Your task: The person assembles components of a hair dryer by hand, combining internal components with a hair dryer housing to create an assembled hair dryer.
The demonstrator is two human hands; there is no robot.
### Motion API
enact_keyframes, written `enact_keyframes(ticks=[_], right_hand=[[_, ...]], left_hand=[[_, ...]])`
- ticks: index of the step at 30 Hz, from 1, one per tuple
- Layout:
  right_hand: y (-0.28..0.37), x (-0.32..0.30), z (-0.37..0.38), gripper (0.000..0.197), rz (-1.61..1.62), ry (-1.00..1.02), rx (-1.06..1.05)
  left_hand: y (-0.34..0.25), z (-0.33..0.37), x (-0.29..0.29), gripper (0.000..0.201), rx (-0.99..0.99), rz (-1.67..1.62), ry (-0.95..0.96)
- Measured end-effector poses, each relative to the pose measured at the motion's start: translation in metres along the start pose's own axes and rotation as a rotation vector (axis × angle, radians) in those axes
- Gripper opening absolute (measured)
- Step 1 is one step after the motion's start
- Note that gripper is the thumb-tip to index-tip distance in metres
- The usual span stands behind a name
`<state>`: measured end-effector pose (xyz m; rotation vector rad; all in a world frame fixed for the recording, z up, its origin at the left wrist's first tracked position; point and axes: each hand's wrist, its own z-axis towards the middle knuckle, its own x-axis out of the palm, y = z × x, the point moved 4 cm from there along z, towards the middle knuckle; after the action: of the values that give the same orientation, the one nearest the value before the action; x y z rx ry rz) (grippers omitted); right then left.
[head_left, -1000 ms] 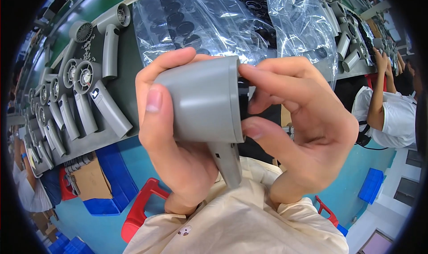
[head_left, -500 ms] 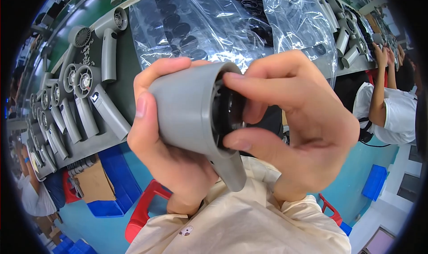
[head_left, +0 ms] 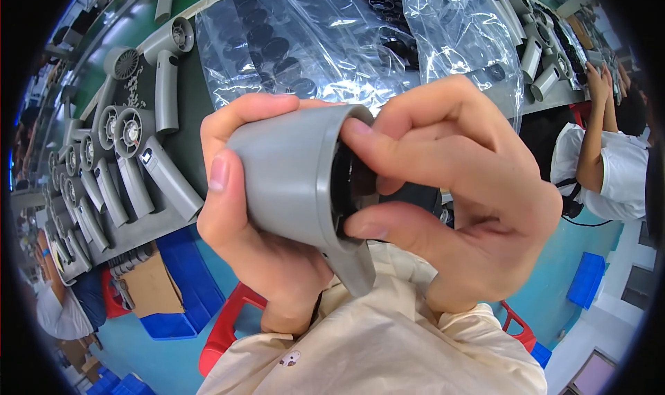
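My left hand wraps round the barrel of a grey handheld fan housing, its short grey handle slanting down toward my shirt. The open end of the barrel faces right. Inside that end sits a black round part, mostly in shadow. My right hand is closed on this part, thumb at the lower rim and index finger at the upper rim. The far side of the black part is hidden by the barrel and my fingers.
Rows of grey handheld fans lie on the table at left, beside small pale bits. Clear plastic sheeting covers black round parts. A blue bin holds cardboard. Another person's arm is at right.
The black part appears a little deeper in the barrel, and my right fingertips press closer to the rim. Both hands and the housing have shifted only slightly.
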<state>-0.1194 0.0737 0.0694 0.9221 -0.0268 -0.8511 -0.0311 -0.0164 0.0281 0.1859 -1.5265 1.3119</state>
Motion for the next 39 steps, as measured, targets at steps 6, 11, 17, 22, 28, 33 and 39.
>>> enact_keyframes(ticks=[6, 11, 17, 22, 28, 33, 39], right_hand=[[0.001, 0.0, -0.002, 0.044, -0.013, -0.029, -0.072], [0.003, -0.001, -0.002, 0.044, -0.03, -0.056, -0.079], [-0.003, 0.005, -0.003, 0.041, 0.054, -0.018, 0.107], [0.004, 0.001, -0.006, 0.042, 0.044, -0.069, 0.018], [0.006, -0.001, -0.005, 0.042, 0.057, -0.028, -0.089], [-0.004, -0.002, -0.001, 0.042, 0.095, 0.027, 0.037], [-0.012, 0.003, -0.003, 0.039, 0.116, 0.022, 0.1]], left_hand=[[0.0, -0.004, 0.004, 0.045, -0.034, -0.017, -0.136], [-0.001, -0.003, 0.003, 0.043, -0.031, 0.087, -0.15], [-0.003, 0.0, -0.007, 0.042, 0.048, 0.247, -0.11], [0.002, -0.006, 0.002, 0.042, 0.0, 0.105, -0.156], [-0.002, -0.005, 0.003, 0.041, 0.024, 0.056, -0.063], [-0.001, -0.001, -0.001, 0.041, 0.056, 0.187, -0.113], [0.008, 0.009, -0.011, 0.041, 0.01, 0.164, -0.139]])
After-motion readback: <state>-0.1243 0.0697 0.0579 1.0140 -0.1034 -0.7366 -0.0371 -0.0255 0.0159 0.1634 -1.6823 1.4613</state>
